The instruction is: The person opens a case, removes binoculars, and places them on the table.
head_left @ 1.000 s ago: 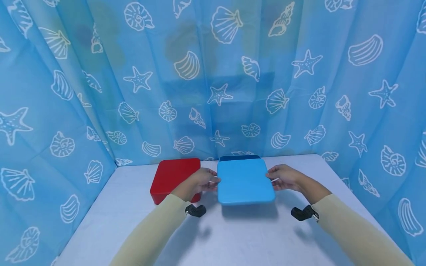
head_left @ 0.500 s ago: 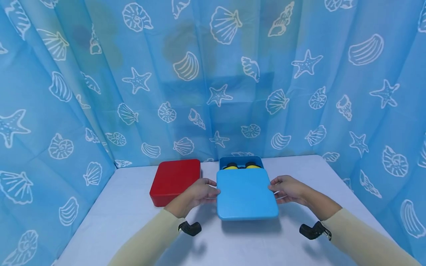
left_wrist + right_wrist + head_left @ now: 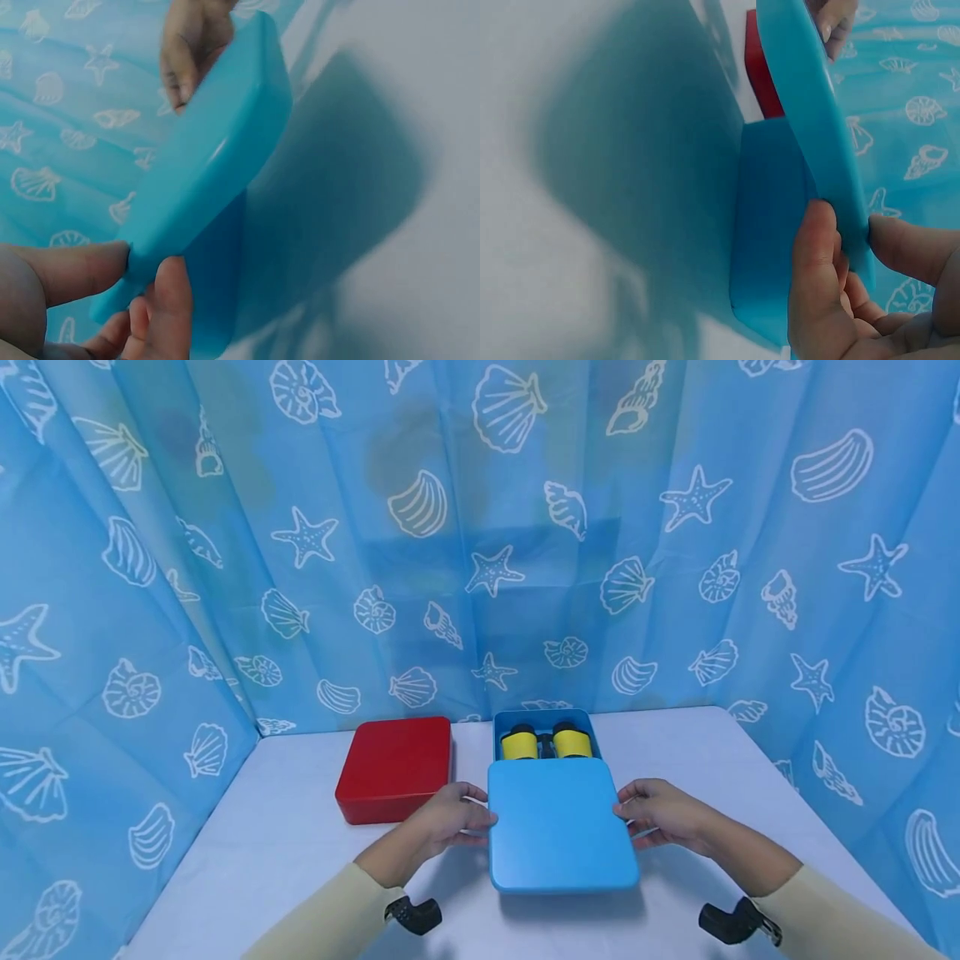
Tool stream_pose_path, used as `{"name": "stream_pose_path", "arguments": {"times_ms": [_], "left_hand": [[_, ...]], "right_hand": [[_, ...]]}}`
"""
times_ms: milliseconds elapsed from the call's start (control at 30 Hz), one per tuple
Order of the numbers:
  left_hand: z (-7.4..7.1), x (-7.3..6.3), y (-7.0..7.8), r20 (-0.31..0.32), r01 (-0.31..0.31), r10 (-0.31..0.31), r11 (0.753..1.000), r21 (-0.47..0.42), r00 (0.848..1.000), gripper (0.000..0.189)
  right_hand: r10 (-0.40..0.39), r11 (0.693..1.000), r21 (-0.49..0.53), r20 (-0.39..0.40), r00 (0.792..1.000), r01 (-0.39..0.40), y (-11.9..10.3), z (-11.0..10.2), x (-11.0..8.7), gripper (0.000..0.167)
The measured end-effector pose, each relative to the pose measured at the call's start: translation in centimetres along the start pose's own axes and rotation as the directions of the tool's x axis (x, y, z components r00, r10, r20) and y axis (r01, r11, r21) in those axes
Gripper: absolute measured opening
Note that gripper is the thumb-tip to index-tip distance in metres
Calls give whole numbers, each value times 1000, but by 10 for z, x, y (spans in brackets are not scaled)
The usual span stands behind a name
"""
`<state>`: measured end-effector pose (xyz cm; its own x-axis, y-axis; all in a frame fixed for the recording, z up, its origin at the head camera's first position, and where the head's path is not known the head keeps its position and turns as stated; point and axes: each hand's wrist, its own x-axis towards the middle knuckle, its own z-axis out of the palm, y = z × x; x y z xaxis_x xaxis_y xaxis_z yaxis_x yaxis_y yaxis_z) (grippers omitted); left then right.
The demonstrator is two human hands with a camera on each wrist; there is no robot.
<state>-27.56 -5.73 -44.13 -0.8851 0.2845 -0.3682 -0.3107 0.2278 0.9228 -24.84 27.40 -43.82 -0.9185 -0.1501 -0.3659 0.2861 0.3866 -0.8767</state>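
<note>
A light blue square lid (image 3: 561, 827) is held level above the table by both hands, one at each side edge. My left hand (image 3: 448, 818) pinches its left edge, thumb on top and fingers beneath, as the left wrist view shows. On the opposite edge my right hand (image 3: 663, 817) pinches in the same way. Behind and partly under the lid stands a darker blue box (image 3: 765, 217), its far part uncovered. Inside it lie yellow and black binoculars (image 3: 572, 742), their near ends hidden by the lid.
A closed red box (image 3: 395, 768) stands left of the blue box, close to my left forearm. The white table (image 3: 300, 852) ends at a blue curtain (image 3: 487, 527) with white shell prints, which also runs along both sides.
Both hands have drawn the lid toward me, off the far part of the blue box. The binoculars, hidden at first, have come into view. The red box stays in place.
</note>
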Motion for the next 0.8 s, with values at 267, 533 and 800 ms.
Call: {"name": "stream_pose_path", "arguments": {"times_ms": [267,533,800], "left_hand": [[0,-16,-16,22,0,0,1000,5,1000,53],[5,-25,-25,33,57,-56,998,-9,998,47],[14,-28,-33,14,94,-94,996,5,996,46]], "right_hand": [[45,998,39,36,998,-46,10,11,-11,37],[89,994,51,50,995,-91,20,17,-21,32],[122,991,41,44,992,-124,25,17,-30,30]]}}
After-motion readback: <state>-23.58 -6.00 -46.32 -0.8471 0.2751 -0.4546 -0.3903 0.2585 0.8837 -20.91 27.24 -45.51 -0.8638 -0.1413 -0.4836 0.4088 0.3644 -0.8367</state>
